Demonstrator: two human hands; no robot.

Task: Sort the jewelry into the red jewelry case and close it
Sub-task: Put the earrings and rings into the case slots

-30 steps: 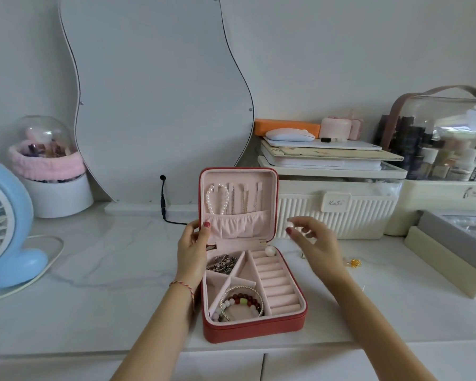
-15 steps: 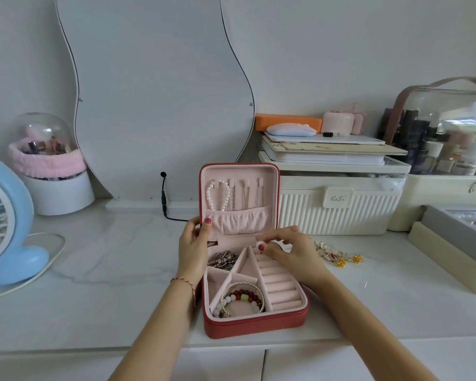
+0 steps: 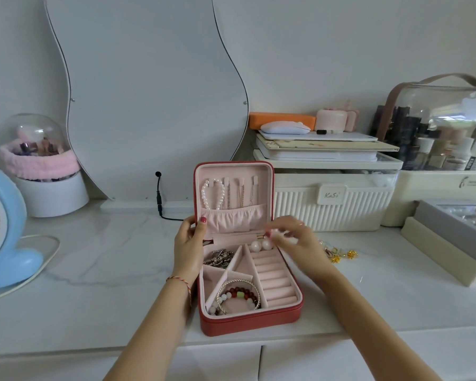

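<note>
Over at the left, the left hand (image 3: 188, 244) gripped the left edge of the red jewelry case (image 3: 248, 320), thumb curled over the hinge corner, holding the lid upright. Just right of those fingers, inside the tray, lay a heap of silver chain (image 3: 217, 257), and nearer the person a cluster of beaded bracelets (image 3: 238, 296). Further right, two pearl earrings (image 3: 261, 245) sat side by side at the far end of the ring-roll column, their pairing running left to right, just below and left of the right fingertips.

The right hand (image 3: 294, 240) hovered at the case's far right corner, fingers loosely bent; motion blur hid whether they pinched anything, so I could not tell. To that hand's right, on the marble counter (image 3: 94, 257), gold earrings (image 3: 344, 255) lay near, well within the right hand's reach and far from the left. I judged those were next to go in. Pieces between the hand and those earrings were half hidden and too small to name.
</note>
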